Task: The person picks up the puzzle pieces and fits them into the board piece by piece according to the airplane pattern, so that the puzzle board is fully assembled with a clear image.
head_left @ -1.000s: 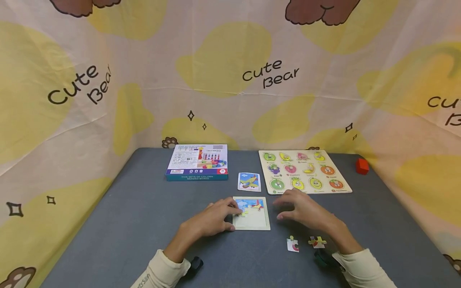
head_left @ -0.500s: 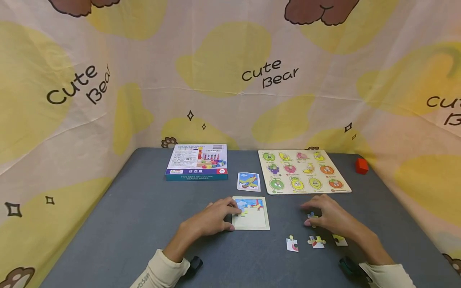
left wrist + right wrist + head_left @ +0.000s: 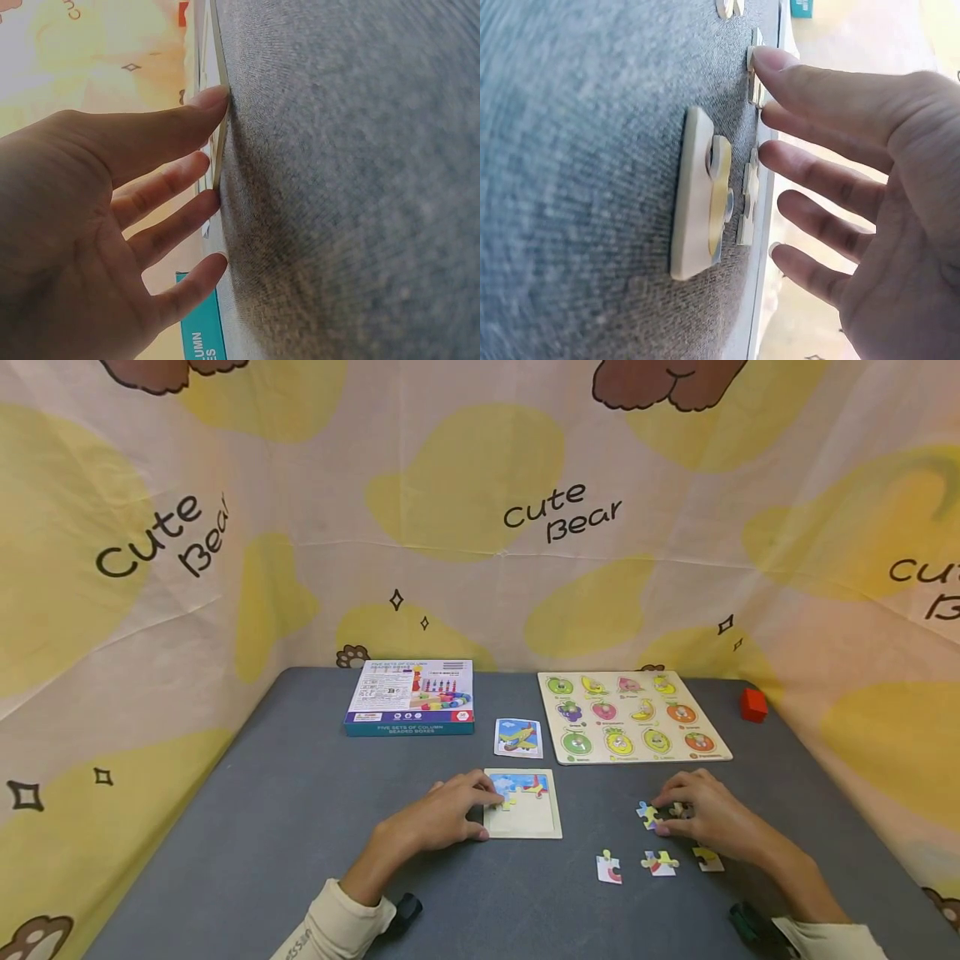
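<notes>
My left hand rests at the left edge of a square puzzle tray, its thumb by the near corner and index finger over the laid pieces. In the left wrist view its thumb touches the tray's edge. My right hand hovers low over loose jigsaw pieces at the right, fingers spread. A blue and yellow piece lies right at its thumb and index fingertips; another piece is partly hidden beneath the hand. In the right wrist view a thick piece lies nearest the camera.
Nearer the front lie a pink-marked piece, a yellow-red piece and a yellow-cornered piece. Behind the tray are an airplane picture card, a boxed bead set, a fruit board and a red block.
My right hand has moved right and nearer, away from beside the tray, across the loose pieces. More pieces show from under it. My left hand has stayed on the tray.
</notes>
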`<state>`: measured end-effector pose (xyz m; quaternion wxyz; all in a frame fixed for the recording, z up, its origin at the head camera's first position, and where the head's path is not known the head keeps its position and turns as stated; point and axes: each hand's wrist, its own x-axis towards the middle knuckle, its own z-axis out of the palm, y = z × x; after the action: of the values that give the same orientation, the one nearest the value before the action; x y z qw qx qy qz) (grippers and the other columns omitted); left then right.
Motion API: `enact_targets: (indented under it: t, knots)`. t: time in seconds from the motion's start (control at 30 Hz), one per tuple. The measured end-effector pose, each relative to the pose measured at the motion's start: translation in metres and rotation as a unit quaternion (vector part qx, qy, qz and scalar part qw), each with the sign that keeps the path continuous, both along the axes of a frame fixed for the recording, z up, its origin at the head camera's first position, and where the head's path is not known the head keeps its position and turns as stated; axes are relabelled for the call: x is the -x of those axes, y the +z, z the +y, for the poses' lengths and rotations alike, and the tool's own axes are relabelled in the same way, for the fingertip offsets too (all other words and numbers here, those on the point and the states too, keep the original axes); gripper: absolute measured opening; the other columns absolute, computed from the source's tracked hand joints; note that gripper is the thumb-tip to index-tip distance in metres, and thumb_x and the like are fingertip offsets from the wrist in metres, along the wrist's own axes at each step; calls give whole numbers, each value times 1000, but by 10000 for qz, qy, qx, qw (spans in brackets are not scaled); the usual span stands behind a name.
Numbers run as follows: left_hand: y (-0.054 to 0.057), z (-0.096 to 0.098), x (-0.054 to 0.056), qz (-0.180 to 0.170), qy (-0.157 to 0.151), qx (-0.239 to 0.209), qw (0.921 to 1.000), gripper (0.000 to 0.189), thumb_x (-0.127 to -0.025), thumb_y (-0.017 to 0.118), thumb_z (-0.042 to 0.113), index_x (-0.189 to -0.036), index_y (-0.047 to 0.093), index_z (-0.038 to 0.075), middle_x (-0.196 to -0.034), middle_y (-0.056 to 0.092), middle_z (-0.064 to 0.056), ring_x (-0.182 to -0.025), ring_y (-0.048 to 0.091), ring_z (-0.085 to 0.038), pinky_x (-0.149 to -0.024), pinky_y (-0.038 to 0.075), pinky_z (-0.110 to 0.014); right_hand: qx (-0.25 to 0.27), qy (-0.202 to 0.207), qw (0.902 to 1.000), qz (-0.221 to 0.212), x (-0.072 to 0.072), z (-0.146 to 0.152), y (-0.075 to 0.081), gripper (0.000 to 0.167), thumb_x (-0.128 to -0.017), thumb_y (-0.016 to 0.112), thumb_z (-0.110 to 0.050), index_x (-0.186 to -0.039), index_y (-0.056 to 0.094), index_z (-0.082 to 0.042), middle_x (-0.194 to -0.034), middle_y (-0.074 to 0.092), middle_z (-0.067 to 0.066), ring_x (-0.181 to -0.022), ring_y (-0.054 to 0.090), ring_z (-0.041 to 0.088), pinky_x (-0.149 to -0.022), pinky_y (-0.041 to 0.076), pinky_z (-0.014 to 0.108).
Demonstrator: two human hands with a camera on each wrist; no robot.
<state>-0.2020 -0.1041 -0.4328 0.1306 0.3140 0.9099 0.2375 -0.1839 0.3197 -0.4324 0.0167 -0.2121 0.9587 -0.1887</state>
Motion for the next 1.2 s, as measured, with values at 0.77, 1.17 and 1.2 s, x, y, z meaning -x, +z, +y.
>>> enact_targets:
  t: [0.77,1.17,1.2]
  knots:
    - [-2,0,1,0,-2,30,10000,52,-95,82,21,-145,67,14,-139,59,-2,-131,53,-22,-101,42,-47,264,126,9994,169,0,2,-5,15,-83,91,-35,-92,81,-27,-93,63,-15,-86,45,8,-73,39,30]
    - [-1,0,1,57,-29,34,10000,52,-95,82,20,-144,68,14,-139,59,-2,-131,53,-23,-101,42,-47,205,293,9984,432,10,-25,1,16,-84,90,-36,-93,80,-28,-94,64,-17,-95,53,9,-84,46,38]
    - [-2,0,1,55,-24,47,10000,52,-95,82,20,-144,68,14,-139,58,-2,-131,53,-23,-102,42,-47,201,319,9984,410,12,-30,2,16,-84,90,-35,-93,80,-27,-96,65,-17,-97,55,11,-91,47,41]
